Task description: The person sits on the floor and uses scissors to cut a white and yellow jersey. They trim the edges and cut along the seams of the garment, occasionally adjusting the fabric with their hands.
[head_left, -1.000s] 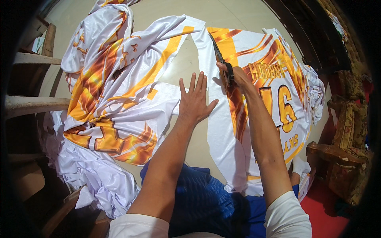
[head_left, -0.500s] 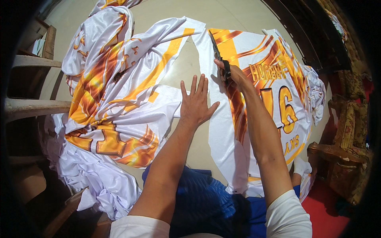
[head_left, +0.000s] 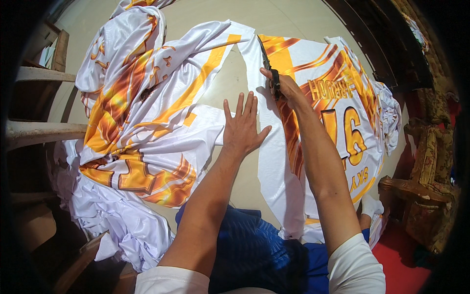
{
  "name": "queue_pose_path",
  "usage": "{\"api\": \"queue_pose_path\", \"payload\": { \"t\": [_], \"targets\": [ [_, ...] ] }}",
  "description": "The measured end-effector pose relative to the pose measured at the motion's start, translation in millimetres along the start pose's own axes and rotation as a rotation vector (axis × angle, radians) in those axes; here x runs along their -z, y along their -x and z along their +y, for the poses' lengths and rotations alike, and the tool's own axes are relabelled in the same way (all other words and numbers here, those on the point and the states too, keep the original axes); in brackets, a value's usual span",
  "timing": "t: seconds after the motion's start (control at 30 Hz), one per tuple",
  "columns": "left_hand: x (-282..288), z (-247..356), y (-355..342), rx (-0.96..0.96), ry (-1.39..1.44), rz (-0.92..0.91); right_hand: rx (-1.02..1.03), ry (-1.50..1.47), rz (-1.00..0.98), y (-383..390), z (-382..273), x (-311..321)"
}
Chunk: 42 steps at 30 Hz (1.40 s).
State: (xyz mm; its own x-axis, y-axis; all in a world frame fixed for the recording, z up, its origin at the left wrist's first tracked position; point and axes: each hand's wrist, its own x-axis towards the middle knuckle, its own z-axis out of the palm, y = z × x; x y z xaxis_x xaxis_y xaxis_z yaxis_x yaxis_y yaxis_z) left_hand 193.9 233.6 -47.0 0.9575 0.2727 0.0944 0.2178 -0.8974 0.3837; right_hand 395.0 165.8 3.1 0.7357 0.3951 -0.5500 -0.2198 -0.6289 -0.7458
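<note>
Scissors (head_left: 266, 58) are gripped by the right hand (head_left: 289, 91) at the 9-o'clock edge of printed fabric (head_left: 338, 101); the left hand (head_left: 241, 131) is splayed, floor (head_left: 231, 78) exposed toward 12 o'clock.

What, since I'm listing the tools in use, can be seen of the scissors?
The scissors look long and slim, with dark, metallic-looking blades and black handles. The right hand grips the handles, partly hiding them. The blades point away from the person, tips near the far edge of the printed cloth, along the border between a white strip and a yellow band. How far the blades are parted can't be made out.
</note>
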Motion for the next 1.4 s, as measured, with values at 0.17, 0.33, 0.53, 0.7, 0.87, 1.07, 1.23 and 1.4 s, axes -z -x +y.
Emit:
{"api": "queue_pose_path", "payload": {
  "t": [0.17, 0.33, 0.53, 0.7, 0.87, 1.07, 1.23, 1.4],
  "targets": [
    [-2, -1, -1, 0.000, -0.004, -0.014, 0.082, -0.030, 0.037, 1, 3, -6],
    [-3, -3, -5, -0.005, 0.143, 0.103, 0.015, -0.062, -0.028, -2, 2, 0],
    [12, -53, -113, -0.053, 0.237, 0.389, -0.072, -0.093, -0.119, 6, 3, 7],
    [10, -92, -164, -0.063, -0.121, 0.005, -0.021, -0.092, -0.090, -8, 9, 5],
    [-1, -97, -158, -0.005, -0.130, 0.085, 0.011, -0.079, -0.104, -14, 6, 4],
    [3, -96, -158, -0.005, -0.118, 0.086, 0.006, -0.071, -0.051, -19, -7, 0],
    [4, -94, -159, -0.008, -0.121, 0.102, 0.024, -0.086, 0.015, -25, -6, -6],
    [0, -97, -158, -0.001, -0.136, 0.117, 0.061, -0.086, 0.018, -18, -7, -10]
  ]
}}
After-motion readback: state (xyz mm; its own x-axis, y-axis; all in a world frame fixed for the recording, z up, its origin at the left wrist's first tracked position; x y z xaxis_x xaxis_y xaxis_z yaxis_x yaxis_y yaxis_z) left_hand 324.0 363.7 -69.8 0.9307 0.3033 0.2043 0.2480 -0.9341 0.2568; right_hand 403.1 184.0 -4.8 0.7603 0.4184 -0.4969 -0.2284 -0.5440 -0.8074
